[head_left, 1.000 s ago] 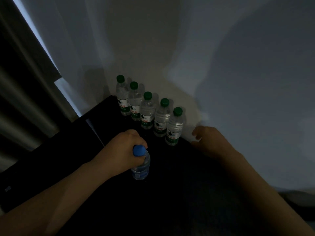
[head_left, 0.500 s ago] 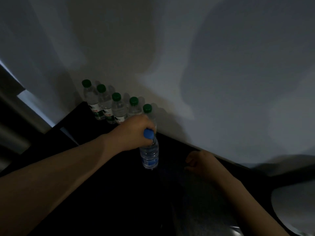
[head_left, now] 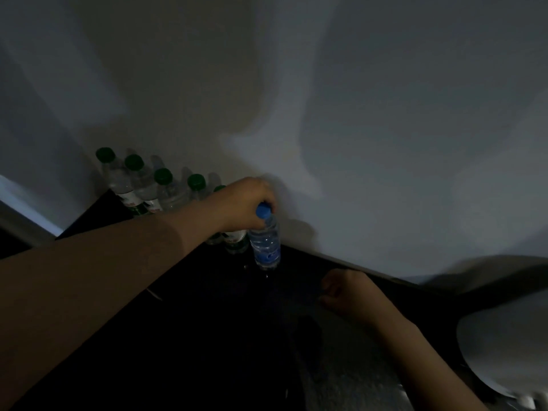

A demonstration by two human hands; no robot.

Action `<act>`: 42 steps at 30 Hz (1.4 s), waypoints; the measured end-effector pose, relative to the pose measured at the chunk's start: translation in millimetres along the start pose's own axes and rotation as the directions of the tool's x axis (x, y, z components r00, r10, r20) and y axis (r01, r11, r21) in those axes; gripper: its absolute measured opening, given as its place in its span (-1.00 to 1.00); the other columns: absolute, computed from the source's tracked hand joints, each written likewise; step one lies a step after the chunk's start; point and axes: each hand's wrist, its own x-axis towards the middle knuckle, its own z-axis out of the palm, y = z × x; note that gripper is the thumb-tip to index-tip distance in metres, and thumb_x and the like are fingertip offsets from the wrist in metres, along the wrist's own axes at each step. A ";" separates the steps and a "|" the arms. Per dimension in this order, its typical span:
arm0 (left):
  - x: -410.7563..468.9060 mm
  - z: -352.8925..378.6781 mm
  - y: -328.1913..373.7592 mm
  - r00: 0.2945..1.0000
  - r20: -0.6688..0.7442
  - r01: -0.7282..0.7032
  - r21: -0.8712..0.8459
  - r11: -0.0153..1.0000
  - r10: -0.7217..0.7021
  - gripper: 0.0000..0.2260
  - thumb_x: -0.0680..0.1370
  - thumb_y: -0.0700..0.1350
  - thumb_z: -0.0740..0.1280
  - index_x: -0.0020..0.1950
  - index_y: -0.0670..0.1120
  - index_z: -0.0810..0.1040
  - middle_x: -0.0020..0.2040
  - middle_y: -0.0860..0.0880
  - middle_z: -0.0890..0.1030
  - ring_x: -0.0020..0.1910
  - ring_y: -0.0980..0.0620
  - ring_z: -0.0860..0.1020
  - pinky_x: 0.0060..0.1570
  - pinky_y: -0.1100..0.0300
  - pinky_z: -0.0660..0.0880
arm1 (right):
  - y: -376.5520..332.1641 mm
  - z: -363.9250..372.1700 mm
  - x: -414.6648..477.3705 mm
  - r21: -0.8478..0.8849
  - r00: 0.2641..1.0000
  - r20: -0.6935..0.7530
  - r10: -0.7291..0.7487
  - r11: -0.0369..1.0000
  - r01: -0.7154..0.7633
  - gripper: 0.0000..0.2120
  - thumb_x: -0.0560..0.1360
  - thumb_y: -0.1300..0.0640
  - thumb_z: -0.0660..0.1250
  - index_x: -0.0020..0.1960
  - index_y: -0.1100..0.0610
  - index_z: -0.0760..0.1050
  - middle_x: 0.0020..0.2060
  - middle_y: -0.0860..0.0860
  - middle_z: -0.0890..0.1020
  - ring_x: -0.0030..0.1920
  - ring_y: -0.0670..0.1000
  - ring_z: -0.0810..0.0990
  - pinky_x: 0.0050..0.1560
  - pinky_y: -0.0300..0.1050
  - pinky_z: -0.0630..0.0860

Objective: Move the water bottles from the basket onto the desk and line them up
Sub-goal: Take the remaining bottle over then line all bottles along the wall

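A row of several green-capped water bottles (head_left: 142, 188) stands on the dark desk (head_left: 184, 336) along the wall. My left hand (head_left: 241, 204) grips the neck of a blue-capped bottle (head_left: 265, 243), upright at the right end of that row, next to the last green-capped bottle (head_left: 235, 243). My left forearm hides part of the row. My right hand (head_left: 345, 292) rests on the desk to the right with its fingers loosely curled and nothing in it. The basket is out of view.
The pale wall (head_left: 355, 129) runs right behind the bottles. A dim window strip (head_left: 20, 200) shows at the far left. A pale rounded object (head_left: 504, 345) sits at the lower right.
My left hand has carried the blue-capped bottle from the desk's middle to the right end of the row. My right hand drew back from the row.
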 end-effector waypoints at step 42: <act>33.4 2.9 -18.8 0.998 0.056 -0.004 0.024 1.000 0.002 -0.73 0.43 -0.20 0.45 0.13 -0.14 0.62 0.07 -0.09 0.63 0.07 -0.03 0.56 0.07 0.18 0.47 | 13.9 13.4 3.6 0.032 0.999 -0.037 0.009 0.999 -0.008 -0.76 0.43 0.10 0.38 0.09 0.07 0.56 -0.09 -0.01 0.65 -0.07 -0.02 0.62 -0.10 -0.19 0.52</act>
